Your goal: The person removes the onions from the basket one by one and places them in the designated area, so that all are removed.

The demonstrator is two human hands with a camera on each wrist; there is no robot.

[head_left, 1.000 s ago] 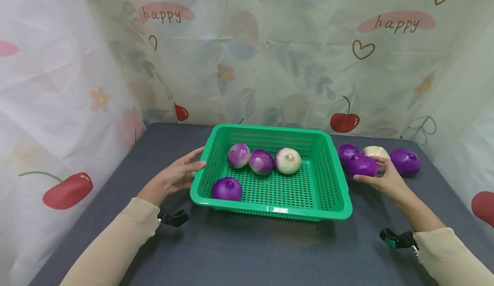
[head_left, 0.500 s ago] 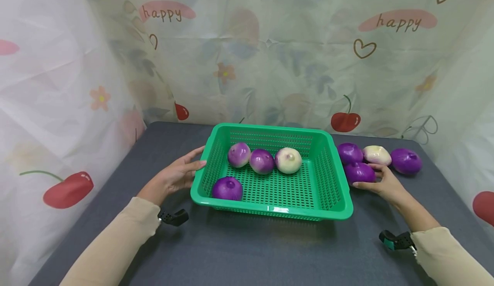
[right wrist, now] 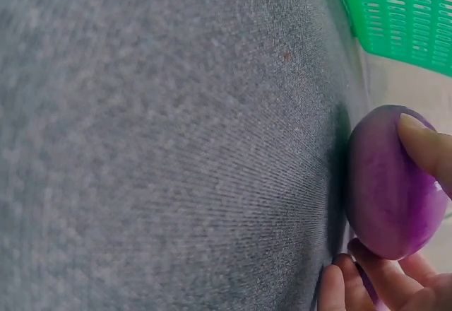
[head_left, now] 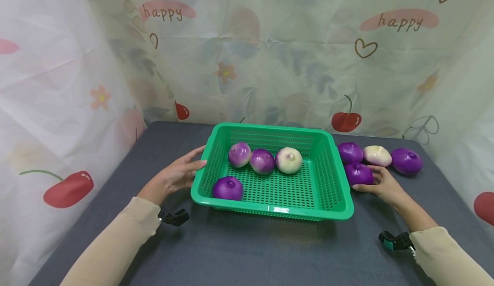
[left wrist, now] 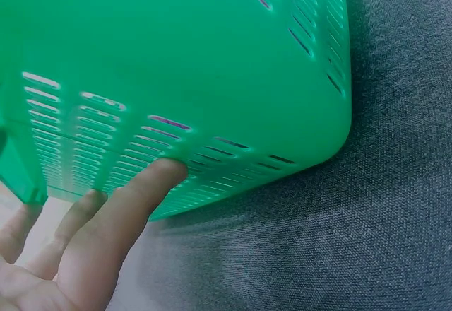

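On the left of the head view, my left hand (head_left: 174, 177) rests against the side of a green plastic basket (head_left: 270, 212). The left wrist view has its fairly straight fingers (left wrist: 120, 219) touching the slotted outer wall. My right hand (head_left: 387, 186) holds a purple onion (head_left: 357, 174) on the table, just right of the basket. Thumb and fingers lie on opposite sides of this onion (right wrist: 388, 184) in the right wrist view. Inside the basket, a purple onion (head_left: 227, 188) sits front left, behind it a row of two purple-and-white onions (head_left: 262, 161) and a whitish one (head_left: 288, 160).
Behind the held onion lie another purple onion (head_left: 350, 152), a whitish onion (head_left: 377, 155) and a third, purple one (head_left: 407, 161). They line the back right of the grey table (head_left: 247, 251). A printed curtain (head_left: 270, 71) hangs around the table's back and sides.
My right hand has brought the held purple onion slightly left and down, close to the basket, uncovering the whitish onion behind. The left hand and basket hold their places.
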